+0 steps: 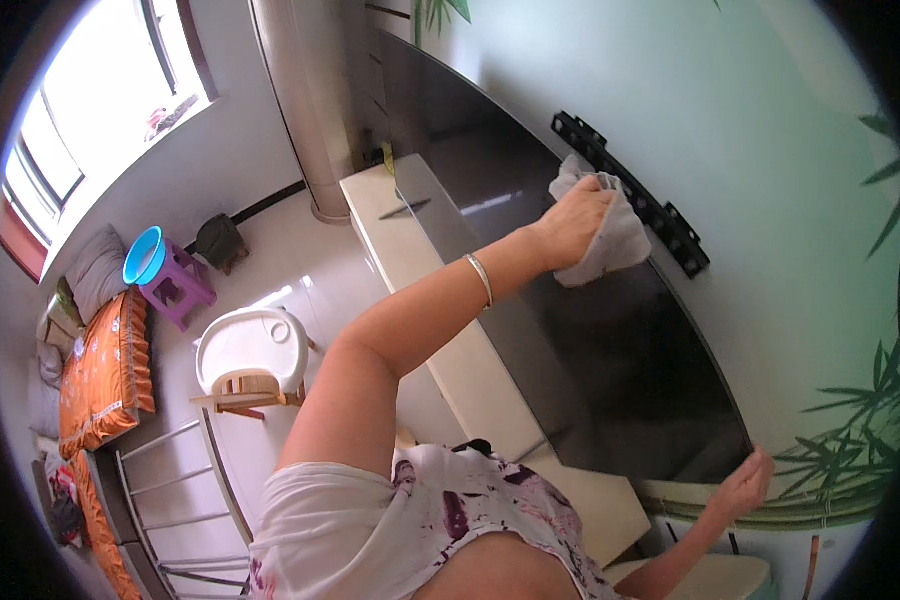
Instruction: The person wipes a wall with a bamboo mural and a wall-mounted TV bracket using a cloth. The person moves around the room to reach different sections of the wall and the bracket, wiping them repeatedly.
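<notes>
My left hand (pixel 581 217), with a silver bangle at the wrist, grips a crumpled grey-white cloth (pixel 611 244). The cloth lies over the top edge of a large flat-screen television (pixel 615 360). At the television's near upper corner, my right hand (pixel 746 484) has its fingers curled around the edge; their tips are partly hidden. The television stands on a long cream cabinet (pixel 450 356). Just behind its top edge, a black wall bracket (pixel 630 191) is fixed to the green wall.
A white high-chair tray (pixel 251 349) on a wooden frame stands on the tiled floor. Beyond it are a purple stool (pixel 184 289) with a blue basin (pixel 144 255), a dark stool (pixel 222 241) and an orange-covered sofa (pixel 109 367). A metal rack (pixel 184 499) is at lower left.
</notes>
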The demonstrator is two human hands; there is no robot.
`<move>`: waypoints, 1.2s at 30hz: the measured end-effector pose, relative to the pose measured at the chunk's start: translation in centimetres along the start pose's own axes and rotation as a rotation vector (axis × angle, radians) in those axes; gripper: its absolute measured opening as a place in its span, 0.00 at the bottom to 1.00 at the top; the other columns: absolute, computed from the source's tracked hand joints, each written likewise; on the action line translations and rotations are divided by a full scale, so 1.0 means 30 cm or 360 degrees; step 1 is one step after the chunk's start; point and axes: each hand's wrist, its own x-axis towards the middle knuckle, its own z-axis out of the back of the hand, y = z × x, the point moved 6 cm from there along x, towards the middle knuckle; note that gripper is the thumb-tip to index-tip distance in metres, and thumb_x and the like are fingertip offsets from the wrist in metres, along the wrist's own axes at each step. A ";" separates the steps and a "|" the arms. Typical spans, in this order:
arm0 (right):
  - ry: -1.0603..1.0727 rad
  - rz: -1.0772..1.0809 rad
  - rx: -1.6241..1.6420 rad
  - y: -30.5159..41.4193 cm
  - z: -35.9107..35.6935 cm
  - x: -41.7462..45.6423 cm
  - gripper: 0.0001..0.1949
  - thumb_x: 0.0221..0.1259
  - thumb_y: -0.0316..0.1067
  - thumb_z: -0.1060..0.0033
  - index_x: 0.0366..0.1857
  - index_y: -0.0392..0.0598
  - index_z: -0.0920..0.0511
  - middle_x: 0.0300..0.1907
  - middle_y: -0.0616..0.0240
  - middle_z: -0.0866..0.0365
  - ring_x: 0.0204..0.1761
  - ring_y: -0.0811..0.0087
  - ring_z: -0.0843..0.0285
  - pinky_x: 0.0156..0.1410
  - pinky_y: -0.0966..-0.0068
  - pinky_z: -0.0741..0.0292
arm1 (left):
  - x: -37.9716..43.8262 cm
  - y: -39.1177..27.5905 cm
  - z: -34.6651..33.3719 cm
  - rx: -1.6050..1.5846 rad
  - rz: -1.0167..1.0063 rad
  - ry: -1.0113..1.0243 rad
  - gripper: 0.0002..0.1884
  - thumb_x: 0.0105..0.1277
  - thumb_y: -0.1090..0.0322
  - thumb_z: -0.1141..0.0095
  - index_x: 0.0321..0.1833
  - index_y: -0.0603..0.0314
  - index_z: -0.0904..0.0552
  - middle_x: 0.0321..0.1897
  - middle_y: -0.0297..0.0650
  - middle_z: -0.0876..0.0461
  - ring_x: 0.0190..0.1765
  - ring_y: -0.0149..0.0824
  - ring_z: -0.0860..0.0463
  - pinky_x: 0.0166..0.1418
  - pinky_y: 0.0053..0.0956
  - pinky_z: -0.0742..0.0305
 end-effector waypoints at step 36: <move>0.0174 -0.0183 -0.0404 1.024 -0.629 0.450 0.17 0.71 0.40 0.62 0.40 0.39 0.21 0.41 0.56 0.20 0.45 0.55 0.25 0.53 0.62 0.30 | -0.484 1.668 0.208 0.0110 0.0380 0.0276 0.18 0.59 0.57 0.44 0.52 0.49 0.23 0.54 0.40 0.25 0.57 0.39 0.29 0.61 0.37 0.41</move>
